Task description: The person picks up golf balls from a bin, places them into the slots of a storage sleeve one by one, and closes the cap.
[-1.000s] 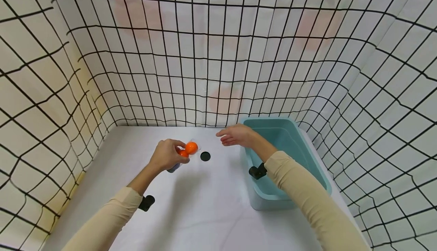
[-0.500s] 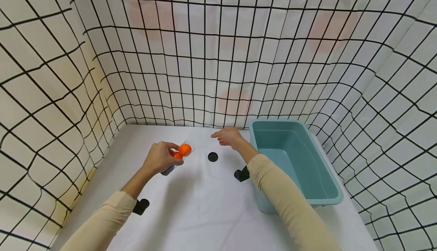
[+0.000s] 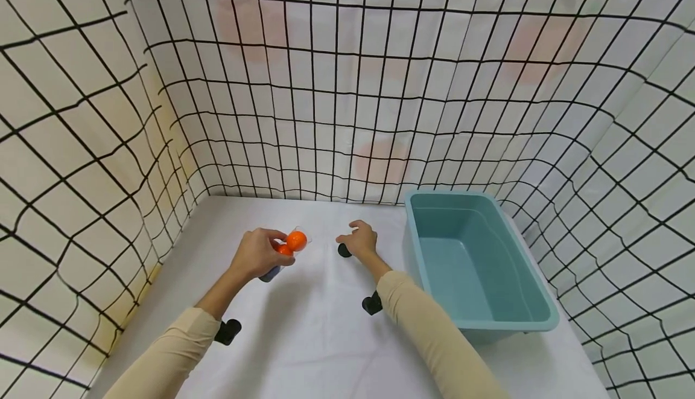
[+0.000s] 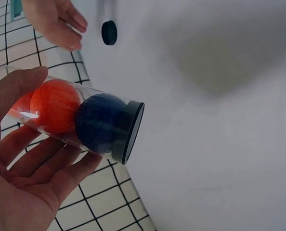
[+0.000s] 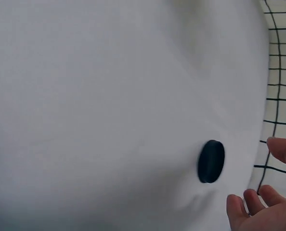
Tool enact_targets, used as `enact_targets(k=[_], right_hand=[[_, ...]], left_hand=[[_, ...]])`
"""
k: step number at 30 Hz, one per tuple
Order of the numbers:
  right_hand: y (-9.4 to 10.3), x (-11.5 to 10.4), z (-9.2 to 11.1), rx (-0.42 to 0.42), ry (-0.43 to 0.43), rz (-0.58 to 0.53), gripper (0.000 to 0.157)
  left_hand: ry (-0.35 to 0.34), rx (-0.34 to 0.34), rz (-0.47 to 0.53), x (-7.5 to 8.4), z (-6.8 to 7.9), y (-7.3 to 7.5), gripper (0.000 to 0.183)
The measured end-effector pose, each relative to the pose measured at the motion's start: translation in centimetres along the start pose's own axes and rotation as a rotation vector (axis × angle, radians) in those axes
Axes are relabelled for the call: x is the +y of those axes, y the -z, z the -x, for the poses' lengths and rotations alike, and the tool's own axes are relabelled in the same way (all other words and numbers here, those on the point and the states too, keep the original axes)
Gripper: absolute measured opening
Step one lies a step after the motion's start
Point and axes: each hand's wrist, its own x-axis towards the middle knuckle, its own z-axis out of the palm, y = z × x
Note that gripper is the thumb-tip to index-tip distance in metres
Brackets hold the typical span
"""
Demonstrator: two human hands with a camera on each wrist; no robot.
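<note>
Wire mesh (image 3: 338, 4) walls in the white surface (image 3: 320, 338). Blue-green tub (image 3: 450, 215) stands on it, R of the R hand; watch the R forearm vs. its rim.

L hand (image 3: 257, 257) grips the clear tube (image 4: 78, 113), thumb one side, fingers other side. R hand (image 3: 361, 239) holds nothing, fingers apart. Step in hand looks like R picking up the loose cap; no need for L to move much meanwhile.

Tube is tilted in the L hand, off the surface, fitted end cap (image 4: 128, 132) low. No cap shows on the upper end, so best angle that end up or balls could roll out. Hold firm, no squeezing; thin plastic would prob. flex.

Inside: orange balls (image 3: 297, 241), w/ the dark blue ball (image 4: 100, 122) next to the fitted end.

Smallest, loose cap (image 5: 211, 161): on the surface btwn tube & tub, just beside the R fingers, apart from them in the R wrist view. Low profile, so bring fingertips right down & pinch the edge w/ thumb + index; a flat push would prob. slide it. Can't tell which face is up; check on lifting.
</note>
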Motion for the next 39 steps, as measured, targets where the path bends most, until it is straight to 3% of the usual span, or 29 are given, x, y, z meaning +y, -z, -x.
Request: enact_targets(k=[11,18,29,39], right_hand=[[-2.0,2.8,1.5,0.049,0.089,0.043,0.059],[-2.2,3.5,1.5,0.085,0.140,0.056,0.056],[-2.3,4.1,1.2,0.065,0.122,0.073,0.042],[-2.6,4.3,1.1,0.079,0.104,0.079,0.039]], left_hand=[[0.002,-0.005,0.010,0.0,-0.2,-0.6,0.042],[-0.021,-0.003,0.009,0.2,-0.3,-0.7,0.039],[-0.011,-0.010,0.002,0.4,-0.6,-1.0,0.040],[0.002,-0.015,0.011,0.4,-0.5,-1.4,0.041]])
